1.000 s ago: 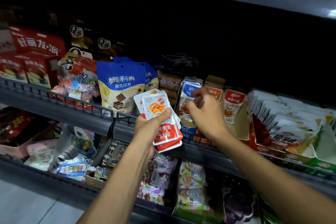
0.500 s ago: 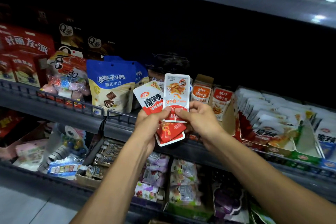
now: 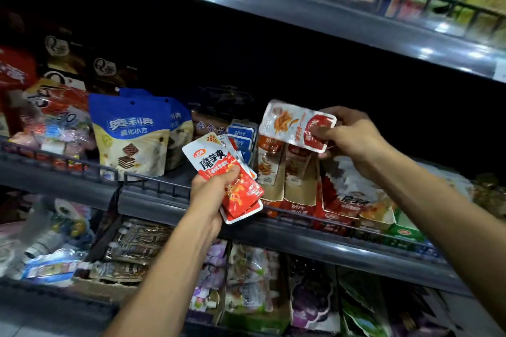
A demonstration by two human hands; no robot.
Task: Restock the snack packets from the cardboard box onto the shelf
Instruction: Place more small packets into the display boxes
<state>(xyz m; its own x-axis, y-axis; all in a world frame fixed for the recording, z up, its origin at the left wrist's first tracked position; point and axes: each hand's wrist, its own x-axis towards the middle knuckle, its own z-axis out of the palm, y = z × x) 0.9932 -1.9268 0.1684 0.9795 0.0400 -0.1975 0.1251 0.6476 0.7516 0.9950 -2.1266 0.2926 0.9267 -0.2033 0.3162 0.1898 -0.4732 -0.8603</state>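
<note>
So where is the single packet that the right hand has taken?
In the head view, right of centre, the right hand pinches the single packet in the air above the open display boxes, up and right of the left hand's stack.

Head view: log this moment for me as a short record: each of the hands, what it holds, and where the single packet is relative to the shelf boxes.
left hand: grips a fanned stack of red-and-white packets
right hand: pinches a single packet by its red end
single packet position: held sideways in the air above the open display boxes on the middle shelf
single packet placed: not yet
cardboard supply box: not in view
</note>
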